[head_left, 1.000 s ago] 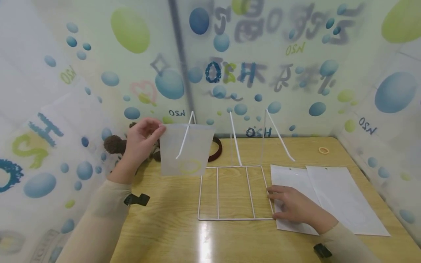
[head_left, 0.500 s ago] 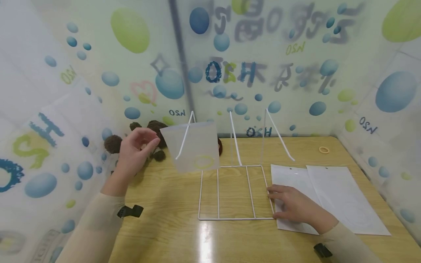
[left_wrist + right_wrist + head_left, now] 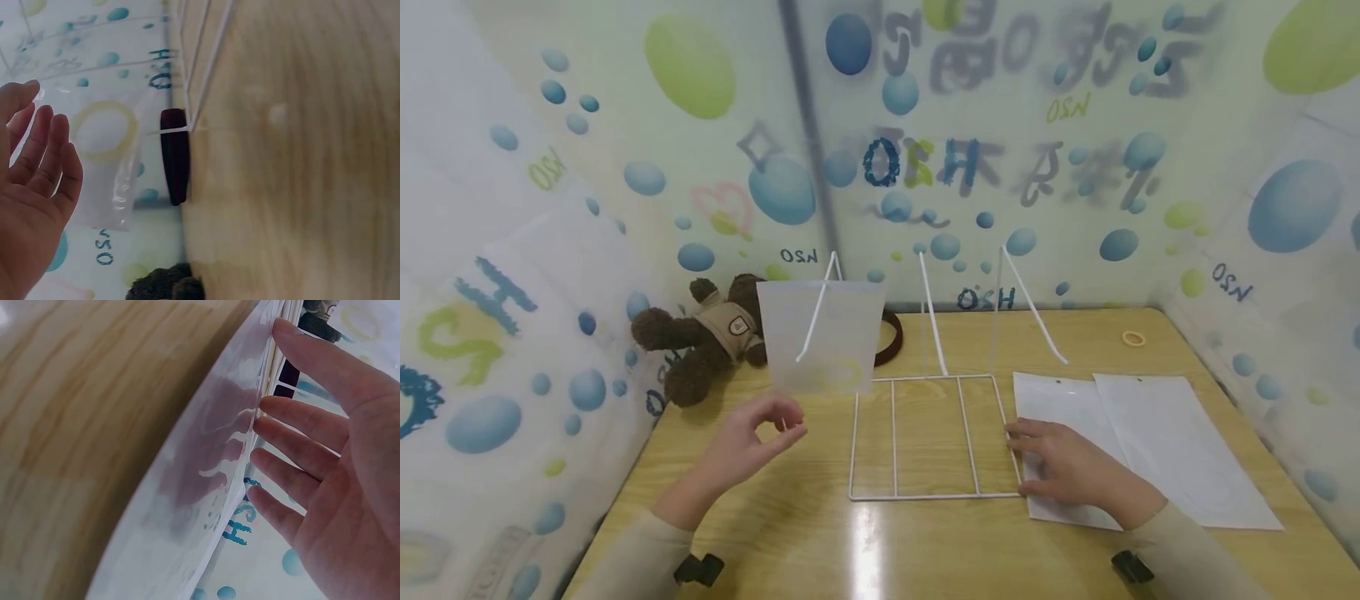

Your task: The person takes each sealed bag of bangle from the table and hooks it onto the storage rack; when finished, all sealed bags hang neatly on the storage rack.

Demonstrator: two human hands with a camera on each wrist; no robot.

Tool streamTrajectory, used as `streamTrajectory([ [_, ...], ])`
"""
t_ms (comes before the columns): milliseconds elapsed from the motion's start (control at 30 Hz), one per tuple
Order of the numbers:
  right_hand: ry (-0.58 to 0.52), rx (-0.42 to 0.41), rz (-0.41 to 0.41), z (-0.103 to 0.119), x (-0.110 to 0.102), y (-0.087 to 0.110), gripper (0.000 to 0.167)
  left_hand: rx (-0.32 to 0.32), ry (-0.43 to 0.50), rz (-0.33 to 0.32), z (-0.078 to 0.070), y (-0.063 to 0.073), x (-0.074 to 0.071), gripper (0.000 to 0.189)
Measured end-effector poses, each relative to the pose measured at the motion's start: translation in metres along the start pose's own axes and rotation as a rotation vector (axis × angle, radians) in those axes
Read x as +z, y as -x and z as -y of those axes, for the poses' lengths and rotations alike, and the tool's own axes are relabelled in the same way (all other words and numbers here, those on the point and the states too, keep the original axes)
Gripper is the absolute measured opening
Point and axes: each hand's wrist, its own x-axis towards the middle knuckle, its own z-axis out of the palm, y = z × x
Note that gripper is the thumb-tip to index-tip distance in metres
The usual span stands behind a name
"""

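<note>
A white wire rack (image 3: 894, 442) rests on the wooden table, three slanted prongs rising at its back. From the left prong hangs a translucent plastic bag (image 3: 853, 325), with a yellow ring (image 3: 103, 105) showing inside it in the left wrist view. My left hand (image 3: 741, 450) holds nothing and hovers below and in front of the bag, thumb and forefinger bent loosely towards each other. In the head view, my right hand (image 3: 1067, 471) touches the rack's right side with its fingertips. The right wrist view shows its fingers fairly straight.
Two white plastic bags, one nearer the rack (image 3: 1052, 400) and one further right (image 3: 1187, 442), lie flat. Behind sit a brown teddy bear (image 3: 700, 337), a dark round band (image 3: 892, 342) and a small tan ring (image 3: 1133, 338). Patterned walls enclose the table.
My left hand has let go of the bag's upper edge and come down towards me. The bag has swung on the prong. My right hand has stayed on the rack.
</note>
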Motion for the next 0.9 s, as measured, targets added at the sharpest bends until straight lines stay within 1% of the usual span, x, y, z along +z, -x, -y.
streamTrajectory([
  [100,-0.001,-0.012,-0.013,0.000,0.000,-0.001,0.057,-0.037,0.025,0.080,0.006,0.007,0.016,0.018],
  [200,-0.001,-0.002,-0.015,0.000,0.000,-0.001,0.058,-0.057,0.071,0.145,0.011,0.010,0.030,0.013],
  [267,-0.006,0.000,-0.015,0.000,0.000,-0.001,0.058,-0.056,0.094,0.175,0.014,0.011,0.039,0.011],
  [333,-0.010,0.006,-0.014,0.000,0.000,0.000,0.058,-0.046,0.089,0.207,0.015,0.011,0.046,0.012],
  [433,-0.017,0.012,-0.002,0.001,0.000,-0.001,0.057,-0.011,-0.009,0.256,0.015,0.012,0.053,0.016],
  [567,-0.015,0.034,0.027,0.002,-0.001,-0.002,0.058,0.050,-0.209,0.323,0.012,0.013,0.060,0.021],
  [600,-0.015,0.037,0.029,0.002,-0.001,-0.002,0.058,0.057,-0.244,0.336,0.011,0.013,0.062,0.022],
  [733,-0.023,0.048,0.034,0.002,-0.003,-0.002,0.058,0.057,-0.321,0.373,0.011,0.013,0.067,0.031],
  [900,-0.042,0.045,0.035,0.004,-0.002,-0.003,0.058,0.058,-0.347,0.403,0.013,0.015,0.071,0.041],
])
